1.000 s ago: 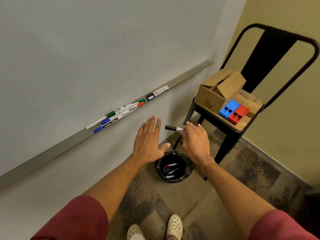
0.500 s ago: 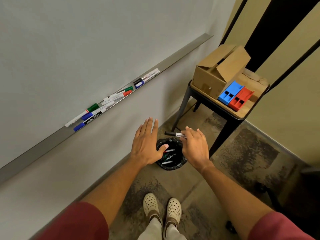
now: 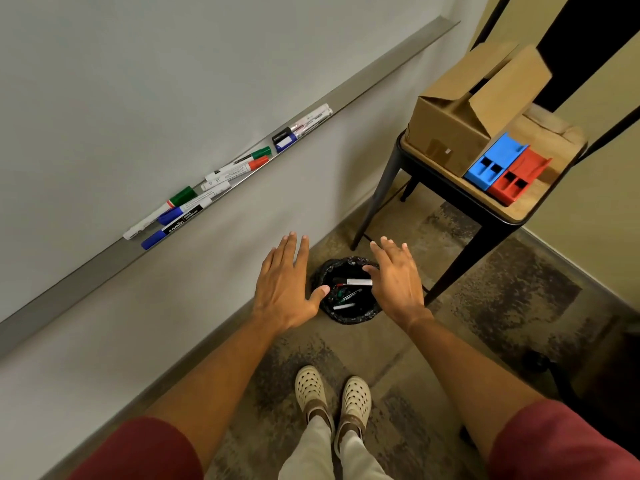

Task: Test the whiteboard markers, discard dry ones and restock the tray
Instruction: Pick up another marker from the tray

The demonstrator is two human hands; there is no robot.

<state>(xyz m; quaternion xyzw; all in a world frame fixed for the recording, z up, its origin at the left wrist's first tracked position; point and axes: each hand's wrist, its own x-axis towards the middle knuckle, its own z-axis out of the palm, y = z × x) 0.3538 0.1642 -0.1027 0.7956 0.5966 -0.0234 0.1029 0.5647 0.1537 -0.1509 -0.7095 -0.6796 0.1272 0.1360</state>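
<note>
A small black bin [image 3: 348,315] lined with a bag stands on the floor and holds several markers. A black-capped marker [image 3: 353,282] lies across its opening, just left of my right hand [image 3: 396,282], whose fingers are spread and hold nothing. My left hand [image 3: 287,289] hovers flat and open at the bin's left edge. Several markers [image 3: 194,202] with green, blue, red and black caps lie on the metal tray [image 3: 86,268] under the whiteboard [image 3: 156,81].
A black metal chair [image 3: 460,206] at the right carries an open cardboard box [image 3: 460,126], a blue holder [image 3: 495,162] and a red holder [image 3: 519,178]. My feet in cream clogs [image 3: 332,396] stand on patterned carpet below the bin.
My right hand lowered over the bin and let go of the black-capped marker, which now sits in the bin. The view tilted downward.
</note>
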